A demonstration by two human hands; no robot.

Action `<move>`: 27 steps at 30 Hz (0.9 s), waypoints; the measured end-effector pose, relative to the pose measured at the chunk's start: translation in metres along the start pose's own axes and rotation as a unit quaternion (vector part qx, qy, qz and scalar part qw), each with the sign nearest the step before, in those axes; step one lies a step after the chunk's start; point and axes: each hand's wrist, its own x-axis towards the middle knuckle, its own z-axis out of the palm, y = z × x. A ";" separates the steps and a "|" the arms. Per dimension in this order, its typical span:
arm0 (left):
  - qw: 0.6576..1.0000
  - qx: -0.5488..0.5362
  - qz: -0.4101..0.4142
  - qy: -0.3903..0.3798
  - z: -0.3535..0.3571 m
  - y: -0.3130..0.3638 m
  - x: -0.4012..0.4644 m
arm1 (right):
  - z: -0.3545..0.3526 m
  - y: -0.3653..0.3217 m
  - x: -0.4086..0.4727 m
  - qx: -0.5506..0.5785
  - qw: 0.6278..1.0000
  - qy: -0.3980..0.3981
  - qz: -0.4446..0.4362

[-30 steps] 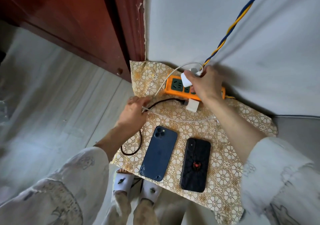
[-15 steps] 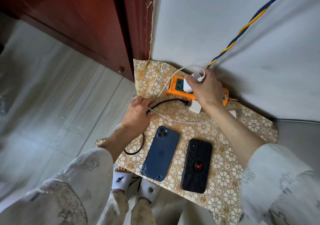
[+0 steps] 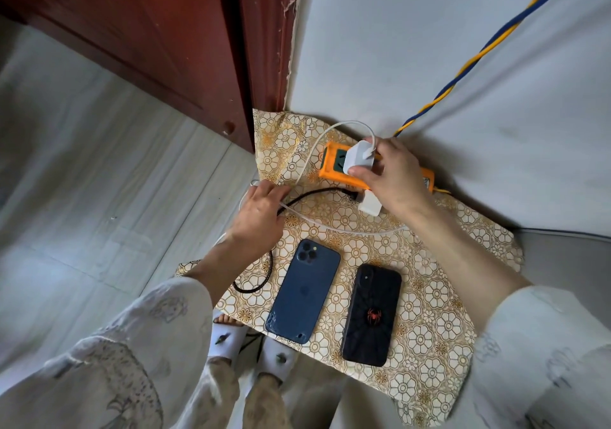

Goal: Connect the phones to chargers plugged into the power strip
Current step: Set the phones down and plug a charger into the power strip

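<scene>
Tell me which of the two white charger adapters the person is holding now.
The white adapter over the orange power strip, gripped by the right hand. The other white adapter lies untouched on the patterned cloth, with the black cable plugged in.

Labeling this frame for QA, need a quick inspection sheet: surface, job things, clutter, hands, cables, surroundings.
Surface: gold floral cloth on a low surface in a wall corner.
Job things: blue phone and black phone with red spider, both face down, side by side, no cable attached. Orange power strip by the wall. White charger over a strip socket; second white charger lies on the cloth.
Clutter: nothing seen.
Hands: right hand holds the white charger in its grip; left hand holds the cables.
Cables: white cable, black cable, blue-yellow cord.
Surroundings: wooden door, grey wall, pale floor.
</scene>
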 end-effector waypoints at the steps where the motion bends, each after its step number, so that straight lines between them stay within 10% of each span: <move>1: 1.000 -0.001 0.001 0.003 0.000 0.000 0.001 | 0.000 -0.001 0.001 -0.020 1.000 0.000 -0.012; 27: 0.992 -0.114 -0.045 0.033 -0.009 0.000 -0.010 | -0.010 -0.020 0.017 -0.147 0.984 -0.098 -0.015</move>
